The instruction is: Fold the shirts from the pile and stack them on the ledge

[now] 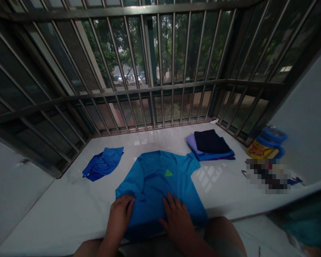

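A blue short-sleeved T-shirt [160, 185] with a green chest logo lies spread in front of me, its collar pointing away. At the shirt's left side, below the sleeve, my left hand [121, 211] is closed, fingers and thumb curled on the fabric. My right hand [178, 216] rests open on the lower front, its fingers spread over the cloth. The shirt's lower hem hangs toward my lap and is partly hidden.
A crumpled blue garment [104, 164] lies to the left. Folded clothes [212, 142], with a dark piece on top, are stacked at the back right. A yellow and blue container [267, 144] stands by the right wall. Metal window bars [155, 87] enclose the white ledge [66, 207].
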Motion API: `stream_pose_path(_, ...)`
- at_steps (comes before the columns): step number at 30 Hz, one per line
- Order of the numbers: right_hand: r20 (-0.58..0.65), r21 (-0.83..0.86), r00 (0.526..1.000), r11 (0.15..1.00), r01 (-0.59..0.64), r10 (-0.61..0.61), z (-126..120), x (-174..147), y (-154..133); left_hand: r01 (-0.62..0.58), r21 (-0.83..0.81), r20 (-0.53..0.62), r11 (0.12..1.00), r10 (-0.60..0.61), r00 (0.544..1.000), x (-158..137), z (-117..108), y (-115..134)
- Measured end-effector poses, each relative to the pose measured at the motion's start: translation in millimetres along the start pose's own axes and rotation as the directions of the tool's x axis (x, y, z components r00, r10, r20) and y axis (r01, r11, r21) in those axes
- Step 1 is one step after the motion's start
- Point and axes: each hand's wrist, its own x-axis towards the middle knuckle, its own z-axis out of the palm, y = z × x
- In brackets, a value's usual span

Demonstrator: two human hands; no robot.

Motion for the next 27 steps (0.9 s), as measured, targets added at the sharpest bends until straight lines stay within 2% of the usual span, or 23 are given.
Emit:
stream_pose_path(3,0.027,0.029,0.998,0.998,0.049,-0.050,-7,-9,0,0.077,-0.064,0.027,0.995,-0.076,0.997,14,-27,-18)
stream_pose_path(5,0.023,0.037,0.998,0.997,0.062,-0.063,-18,-11,3,0.023,-0.015,0.057,1.000,-0.022,0.998,19,-38,-25)
stream_pose_path(8,-0.016,0.029,0.997,0.997,0.074,-0.074,-38,-6,9,-0.079,0.055,0.161,0.995,0.070,0.985,19,-36,-20)
stream_pose_path(10,-0.063,0.015,0.995,0.996,0.085,-0.083,-51,2,18,-0.079,0.007,0.248,0.997,0.075,0.966,19,-29,-14)
stream_pose_path(12,-0.131,-0.018,0.988,0.996,0.086,-0.087,-63,13,34,0.000,-0.107,0.277,0.994,0.030,0.960,26,-29,-15)
stream_pose_path(13,-0.168,-0.041,0.982,0.996,0.079,-0.085,-69,20,45,0.073,-0.167,0.253,0.983,-0.029,0.967,31,-33,-20)
stream_pose_path(15,-0.240,-0.095,0.969,0.995,0.034,-0.056,-83,34,70,0.275,-0.276,0.105,0.921,-0.255,0.961,47,-50,-36)
stream_pose_path(16,-0.271,-0.120,0.962,0.993,-0.010,-0.023,-91,42,84,0.382,-0.325,-0.013,0.865,-0.408,0.913,57,-61,-45)
stream_pose_path(17,-0.296,-0.140,0.955,0.988,-0.066,0.022,-98,50,97,0.474,-0.372,-0.139,0.798,-0.553,0.821,67,-72,-53)
stream_pose_path(18,-0.314,-0.155,0.947,0.980,-0.128,0.074,-104,58,110,0.544,-0.408,-0.257,0.733,-0.664,0.702,76,-81,-59)
stream_pose_path(19,-0.326,-0.164,0.937,0.968,-0.189,0.127,-110,66,122,0.585,-0.422,-0.361,0.692,-0.721,0.592,86,-88,-61)
stream_pose_path(20,-0.335,-0.166,0.926,0.956,-0.241,0.175,-115,73,132,0.595,-0.409,-0.445,0.692,-0.721,0.532,94,-92,-60)
stream_pose_path(21,-0.341,-0.163,0.916,0.946,-0.279,0.212,-118,81,141,0.574,-0.370,-0.500,0.730,-0.678,0.539,102,-91,-54)
stream_pose_path(22,-0.348,-0.153,0.907,0.939,-0.307,0.239,-120,88,147,0.519,-0.318,-0.516,0.793,-0.604,0.607,110,-86,-43)
stream_pose_path(23,-0.356,-0.137,0.897,0.935,-0.327,0.262,-121,94,152,0.431,-0.268,-0.485,0.861,-0.508,0.712,118,-77,-29)
stream_pose_path(24,-0.363,-0.113,0.889,0.933,-0.341,0.280,-120,100,156,0.316,-0.226,-0.411,0.921,-0.384,0.827,126,-64,-13)
stream_pose_path(25,-0.369,-0.073,0.878,0.933,-0.354,0.304,-119,106,158,0.202,-0.214,-0.297,0.956,-0.261,0.918,134,-49,5)
stream_pose_path(26,-0.368,-0.021,0.868,0.930,-0.366,0.333,-117,110,160,0.101,-0.200,-0.154,0.975,-0.133,0.979,143,-31,24)
stream_pose_path(27,-0.361,0.033,0.859,0.925,-0.378,0.364,-115,114,161,0.011,-0.160,-0.008,0.987,-0.012,1.000,153,-12,42)
